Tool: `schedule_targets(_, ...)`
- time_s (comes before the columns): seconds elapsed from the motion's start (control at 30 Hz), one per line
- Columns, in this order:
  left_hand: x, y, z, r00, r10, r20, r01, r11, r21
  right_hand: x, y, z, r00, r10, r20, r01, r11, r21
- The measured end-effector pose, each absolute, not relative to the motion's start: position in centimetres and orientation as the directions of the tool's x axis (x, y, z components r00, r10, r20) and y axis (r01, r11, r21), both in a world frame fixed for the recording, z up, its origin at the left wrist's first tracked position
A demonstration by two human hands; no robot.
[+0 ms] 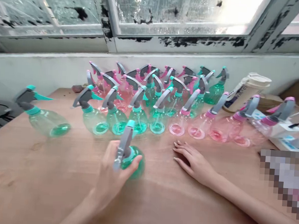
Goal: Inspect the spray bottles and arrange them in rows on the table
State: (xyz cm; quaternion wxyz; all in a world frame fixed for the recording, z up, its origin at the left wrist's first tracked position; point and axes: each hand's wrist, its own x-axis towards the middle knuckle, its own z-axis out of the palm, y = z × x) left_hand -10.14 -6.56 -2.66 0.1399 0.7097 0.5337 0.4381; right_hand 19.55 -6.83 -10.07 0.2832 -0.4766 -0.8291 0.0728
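Near the front middle of the table, my left hand (113, 167) is wrapped round a green spray bottle (138, 164) with a grey and teal trigger head. The thumb lies across its near side, and the fingers behind it are partly hidden. My right hand (190, 161) rests on the tabletop with its fingers stretched out, holding nothing. Just beyond it stands a row of spray bottles, among them a clear pink one (196, 129) and a green one (157, 122). Apart at the left is another green spray bottle (49, 120).
Several more pink and green spray bottles (216, 91) crowd behind the front row. A white lidded cup (250, 88) leans at the back right, near a white power strip (288, 130). A pixelated patch covers something at the right. Windows (182, 15) rise behind the wooden table (44, 179).
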Motion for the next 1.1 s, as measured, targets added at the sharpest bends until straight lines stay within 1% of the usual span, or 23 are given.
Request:
schedule_targets(0.1, -5.2, -5.7, -2.7, 0.142, 0.896, 0.420, 0.589, -0.418, 0.692, 20.1, -6.7, -9.7, -0.413, 0.820, 0.397, 0.714, 0.562, -0.417)
schedule_targets(0.27, -0.1, -5.1, -2.5, 0.216, 0.896, 0.388, 0.557, -0.440, 0.705, 20.4, -6.5, -9.5, -0.420, 0.818, 0.392, 0.687, 0.569, -0.452)
schedule_targets(0.43, 0.3, -4.9, -2.4, 0.228, 0.932, 0.282, 0.562, -0.362, 0.744, 20.5, -6.3, -9.6, -0.419, 0.826, 0.377, 0.673, 0.561, -0.482)
schedule_targets(0.53, -0.6, -4.4, -2.3, 0.255, 0.931, 0.260, 0.514, -0.358, 0.779, 20.6, -6.3, -9.5, -0.408, 0.832, 0.377, 0.666, 0.554, -0.500)
schedule_targets(0.63, -1.0, -3.3, -1.5, 0.310, 0.904, 0.294, 0.408, -0.406, 0.818, 20.6, -6.3, -9.5, -0.397, 0.837, 0.376, 0.662, 0.545, -0.514)
schedule_targets(0.7, -0.7, -2.4, -0.7, 0.358, 0.873, 0.332, 0.348, -0.454, 0.820, 20.5, -6.4, -9.4, -0.401, 0.837, 0.371, 0.663, 0.545, -0.513)
schedule_targets(0.8, 0.2, -1.3, 0.6, 0.421, 0.827, 0.372, 0.297, -0.513, 0.805, 20.5, -6.4, -9.5, -0.403, 0.835, 0.374, 0.666, 0.548, -0.505)
schedule_targets(0.93, 1.4, -0.9, 1.2, 0.506, 0.787, 0.354, 0.260, -0.530, 0.807, 20.6, -6.3, -9.7, -0.398, 0.833, 0.386, 0.675, 0.550, -0.492)
schedule_targets(1.0, 1.8, -1.1, 1.0, 0.491, 0.784, 0.379, 0.271, -0.551, 0.789, 20.6, -6.3, -9.7, -0.402, 0.835, 0.376, 0.674, 0.548, -0.496)
schedule_targets(1.1, 1.8, -1.6, 0.5, 0.406, 0.772, 0.488, 0.321, -0.621, 0.715, 20.7, -6.3, -9.6, -0.406, 0.843, 0.352, 0.666, 0.537, -0.518)
